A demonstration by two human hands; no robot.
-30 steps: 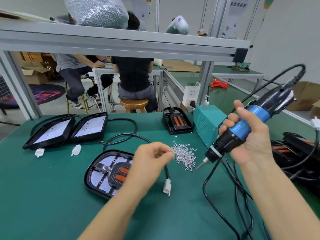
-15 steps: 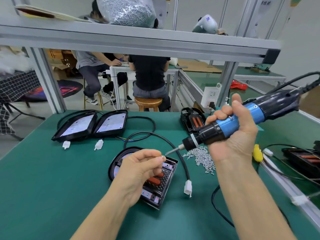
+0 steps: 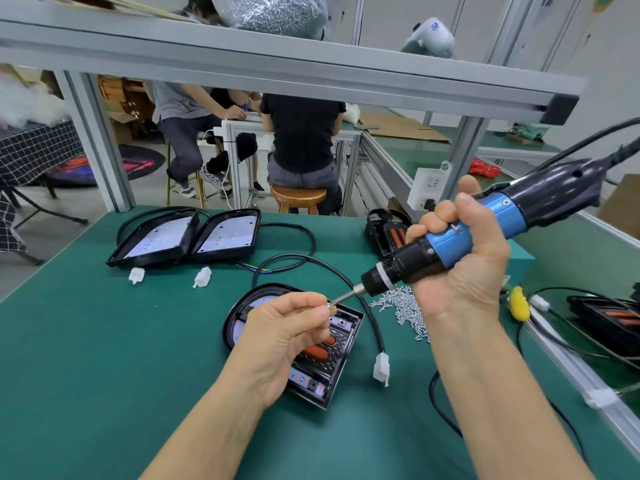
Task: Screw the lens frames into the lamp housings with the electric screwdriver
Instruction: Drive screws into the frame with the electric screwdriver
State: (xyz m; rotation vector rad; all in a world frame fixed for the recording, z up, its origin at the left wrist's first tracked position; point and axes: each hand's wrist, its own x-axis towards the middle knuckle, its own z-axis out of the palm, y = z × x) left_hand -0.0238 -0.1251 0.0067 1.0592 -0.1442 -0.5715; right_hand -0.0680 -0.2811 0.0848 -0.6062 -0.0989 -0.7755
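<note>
My right hand (image 3: 460,268) grips the blue-and-black electric screwdriver (image 3: 485,233), its bit angled down to the left. My left hand (image 3: 284,330) pinches a small silver screw (image 3: 329,305) right at the bit's tip. Under my left hand lies a black lamp housing (image 3: 332,362) with its lens frame and orange parts, partly hidden by the hand. A pile of loose screws (image 3: 401,306) lies on the green mat to the right of it. The housing's black cable ends in a white connector (image 3: 381,369).
Two more black housings (image 3: 187,237) lie at the far left with white connectors (image 3: 202,277) in front. Another housing (image 3: 384,230) stands behind the screwdriver. More parts and cables (image 3: 609,317) lie at the right. An aluminium shelf beam (image 3: 277,71) crosses overhead. People sit beyond the table.
My right hand swung the screwdriver left until its bit met the screw in my left hand. My left hand came from the screw pile to above the housing. The camera shifted.
</note>
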